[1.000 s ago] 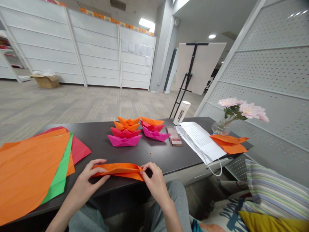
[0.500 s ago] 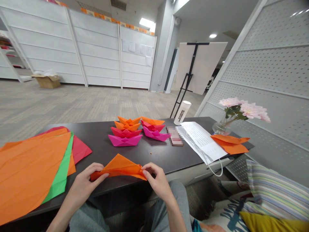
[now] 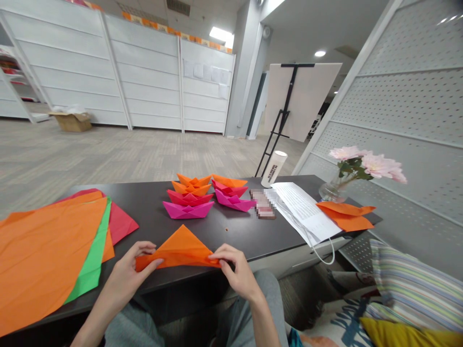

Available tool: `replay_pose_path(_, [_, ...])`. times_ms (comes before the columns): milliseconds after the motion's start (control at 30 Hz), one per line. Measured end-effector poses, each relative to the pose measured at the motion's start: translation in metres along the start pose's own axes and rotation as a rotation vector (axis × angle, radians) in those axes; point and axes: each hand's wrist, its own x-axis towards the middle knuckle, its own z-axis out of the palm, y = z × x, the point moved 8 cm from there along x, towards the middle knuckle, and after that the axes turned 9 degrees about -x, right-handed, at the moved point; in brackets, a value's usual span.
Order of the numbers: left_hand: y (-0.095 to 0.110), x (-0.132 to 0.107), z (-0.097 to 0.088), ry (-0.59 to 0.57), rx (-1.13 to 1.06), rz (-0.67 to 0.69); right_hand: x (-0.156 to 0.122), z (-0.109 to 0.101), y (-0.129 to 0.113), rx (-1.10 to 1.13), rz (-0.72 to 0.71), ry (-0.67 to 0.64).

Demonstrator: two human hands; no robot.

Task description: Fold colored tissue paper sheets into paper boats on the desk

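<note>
Both my hands pinch a folded orange paper [image 3: 179, 251] at its ends.
Left hand [image 3: 128, 274] and right hand [image 3: 237, 270] grip it taut, near the paper boats [image 3: 188, 200].

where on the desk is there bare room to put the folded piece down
Bare dark table lies between the sheet stack and the pink boat, and right of the folded orange paper before the printed sheet. The boats and the right end are crowded.
</note>
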Motion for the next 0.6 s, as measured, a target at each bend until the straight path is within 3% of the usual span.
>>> replay_pose_path(67, [0.002, 0.0, -0.002, 0.019, 0.019, 0.003, -0.002, 0.0, -0.005, 0.031, -0.045, -0.05])
replay_pose_path(133, [0.004, 0.0, -0.003, 0.026, 0.014, 0.001, -0.002, 0.001, 0.002, 0.045, 0.023, -0.033])
replay_pose_path(233, [0.004, 0.0, -0.003, 0.027, 0.0, -0.01, 0.0, 0.006, 0.026, 0.185, 0.202, 0.092])
replay_pose_path(333, [0.001, -0.001, -0.002, 0.024, -0.022, -0.014, 0.002, 0.013, 0.041, 0.295, 0.27, 0.218])
replay_pose_path(433, [0.0, -0.001, -0.002, 0.024, -0.04, -0.01, 0.005, 0.013, 0.04, 0.18, 0.261, 0.28])
replay_pose_path(600, [0.0, -0.001, -0.005, 0.056, -0.044, -0.012, 0.008, 0.011, 0.018, -0.071, 0.165, 0.227])
